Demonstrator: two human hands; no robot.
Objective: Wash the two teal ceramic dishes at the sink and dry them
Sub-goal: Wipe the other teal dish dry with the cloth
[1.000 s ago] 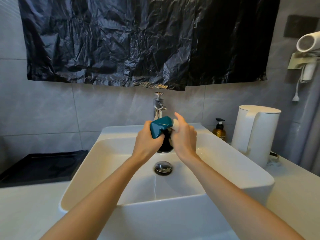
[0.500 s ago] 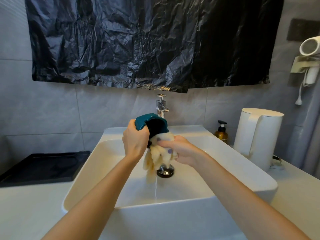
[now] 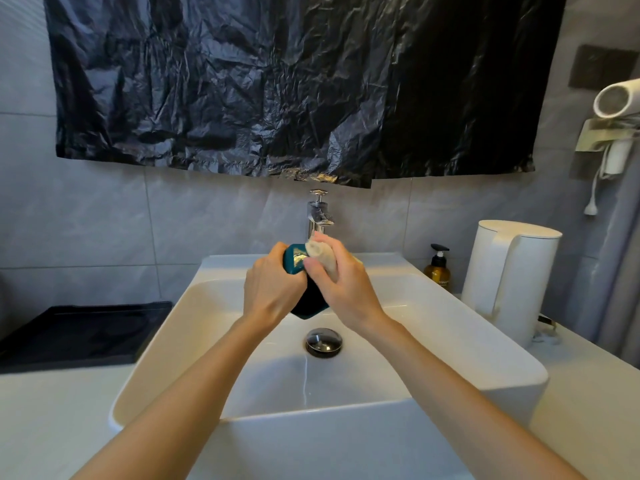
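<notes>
A teal ceramic dish (image 3: pixel 294 260) hangs over the white sink (image 3: pixel 450 327), just below the chrome tap (image 3: pixel 318 216). My left hand (image 3: pixel 270 289) grips it from the left side. My right hand (image 3: pixel 343 285) holds a pale yellow cloth (image 3: pixel 320 252) bunched against the dish's upper edge. The dish's dark lower part shows between the two hands. Only one teal dish is in view.
A chrome drain plug (image 3: pixel 323 342) sits in the basin with a thin trickle of water below it. A black tray (image 3: pixel 79 332) lies on the counter at left. An amber pump bottle (image 3: pixel 438 270) and a white kettle (image 3: pixel 509 282) stand at right.
The dish has turned its opening back down and dropped a little. My right hand rose from under the dish and now holds the cloth bunched at its top, no longer hanging loose.
</notes>
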